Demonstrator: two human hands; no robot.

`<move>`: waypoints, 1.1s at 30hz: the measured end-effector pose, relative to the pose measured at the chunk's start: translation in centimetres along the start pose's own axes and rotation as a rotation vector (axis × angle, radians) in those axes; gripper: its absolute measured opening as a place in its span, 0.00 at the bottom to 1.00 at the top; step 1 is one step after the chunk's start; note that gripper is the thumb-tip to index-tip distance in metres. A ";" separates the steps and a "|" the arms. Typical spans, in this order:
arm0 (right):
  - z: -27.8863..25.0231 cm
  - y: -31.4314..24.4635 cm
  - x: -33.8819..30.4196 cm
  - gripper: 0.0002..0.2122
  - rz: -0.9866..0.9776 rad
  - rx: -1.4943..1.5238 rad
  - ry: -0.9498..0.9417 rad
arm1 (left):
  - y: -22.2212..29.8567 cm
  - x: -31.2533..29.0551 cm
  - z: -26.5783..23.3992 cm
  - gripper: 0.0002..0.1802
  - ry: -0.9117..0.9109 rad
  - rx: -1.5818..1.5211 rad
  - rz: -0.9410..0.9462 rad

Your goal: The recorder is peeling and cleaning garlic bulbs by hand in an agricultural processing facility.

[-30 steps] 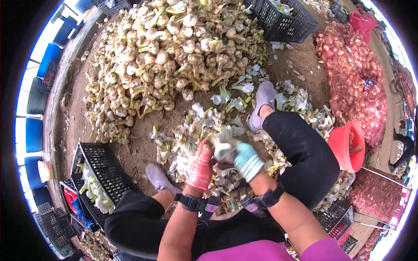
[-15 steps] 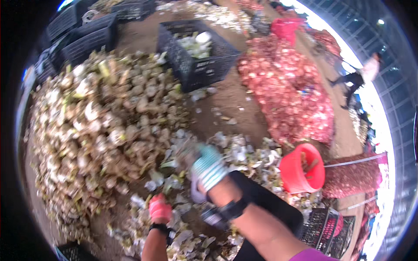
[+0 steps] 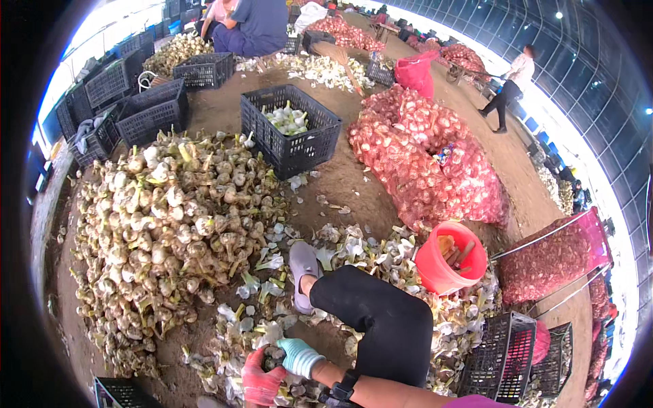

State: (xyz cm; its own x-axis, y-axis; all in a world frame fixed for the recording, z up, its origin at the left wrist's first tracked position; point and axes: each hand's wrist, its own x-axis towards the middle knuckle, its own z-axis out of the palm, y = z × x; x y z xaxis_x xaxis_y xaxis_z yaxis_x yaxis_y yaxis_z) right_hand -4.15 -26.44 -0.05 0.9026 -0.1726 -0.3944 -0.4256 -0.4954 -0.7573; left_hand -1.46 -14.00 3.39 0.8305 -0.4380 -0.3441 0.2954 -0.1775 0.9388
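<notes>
Low in the middle, my two gloved hands meet over the litter of peelings. My left hand [image 3: 262, 382], in a red-pink glove, curls round a small greyish garlic bulb [image 3: 273, 358]. My right hand [image 3: 299, 357], in a teal and white striped glove, closes on the same bulb from the right; its fingertips are partly hidden. Left of them rises a big heap of untrimmed garlic bulbs [image 3: 170, 231] with stems and dirt. Loose white and green garlic skins [image 3: 381, 255] surround my shoe and bent leg [image 3: 381, 319].
A black crate [image 3: 292, 146] holding trimmed garlic stands beyond the heap. Right of it lie red net sacks of garlic [image 3: 428, 163]. A pink bucket [image 3: 435, 262] with sticks stands beside my knee. Empty crates [image 3: 149, 112] line the left; people [image 3: 255, 27] sit far back, another walks at right.
My right hand has come back from beside the heap, down to my left hand, and both now meet at the bulb. The view has tilted up, showing more of the background.
</notes>
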 end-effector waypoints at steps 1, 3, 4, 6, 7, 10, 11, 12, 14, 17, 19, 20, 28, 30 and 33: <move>0.0 -0.4 -0.9 0.19 -0.046 0.003 -0.008 | 0.4 -1.1 -0.4 0.27 -0.026 -0.098 -0.047; 0.5 -0.6 -2.2 0.18 -0.120 -0.028 -0.081 | 0.9 -3.2 -1.2 0.28 -0.050 -0.184 -0.112; 0.9 -0.4 -2.7 0.17 -0.155 -0.045 -0.118 | 0.9 -4.5 -1.6 0.28 -0.047 -0.172 -0.131; 2.1 0.2 -3.8 0.13 -0.280 -0.057 -0.108 | 0.0 -6.3 -2.3 0.29 -0.002 -0.213 -0.117; 2.4 -0.4 -4.5 0.13 -0.268 -0.056 -0.131 | 0.1 -7.0 -2.7 0.29 -0.005 -0.195 -0.106; 2.9 -1.6 -6.1 0.11 -0.257 -0.063 -0.158 | -0.4 -8.7 -3.9 0.29 -0.038 -0.240 -0.127; 3.2 -1.7 -6.4 0.12 -0.276 -0.070 -0.150 | -1.3 -9.0 -4.4 0.29 -0.052 -0.314 -0.107; 3.6 -1.8 -6.7 0.12 -0.296 -0.077 -0.140 | -2.3 -9.1 -4.8 0.29 -0.066 -0.388 -0.087; 3.2 -2.4 -7.4 0.12 -0.345 0.042 -0.079 | -3.4 -9.7 -5.3 0.31 -0.079 -0.409 -0.100; 2.2 -3.5 -7.9 0.10 -0.294 0.252 -0.147 | -3.4 -10.2 -5.4 0.30 -0.058 -0.456 -0.020; 4.7 -0.3 -6.7 0.08 -0.253 0.483 -0.187 | -2.1 -10.2 -5.3 0.31 -0.097 -0.295 0.085; 5.1 0.1 -6.4 0.08 -0.239 0.527 -0.197 | -1.7 -10.3 -5.3 0.32 -0.117 -0.253 0.112; 3.0 -4.1 -7.5 0.10 -0.366 0.278 0.017 | -3.5 -9.8 -5.8 0.30 -0.142 -1.277 -0.200; 4.6 -5.4 -7.4 0.10 -0.311 0.376 0.009 | -5.0 -9.5 -7.0 0.26 -0.001 -1.301 -0.250; 4.6 -4.6 -7.3 0.10 -0.070 -0.019 0.209 | -2.8 -9.2 -5.5 0.27 0.241 -0.907 -0.086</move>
State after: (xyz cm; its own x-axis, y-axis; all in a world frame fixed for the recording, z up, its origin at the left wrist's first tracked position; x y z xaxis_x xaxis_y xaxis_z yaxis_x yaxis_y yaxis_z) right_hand -9.11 -18.96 3.89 0.9246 -0.3092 -0.2227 -0.3617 -0.5282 -0.7683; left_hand -7.35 -4.63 4.05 0.8342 -0.2429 -0.4951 0.5307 0.5978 0.6008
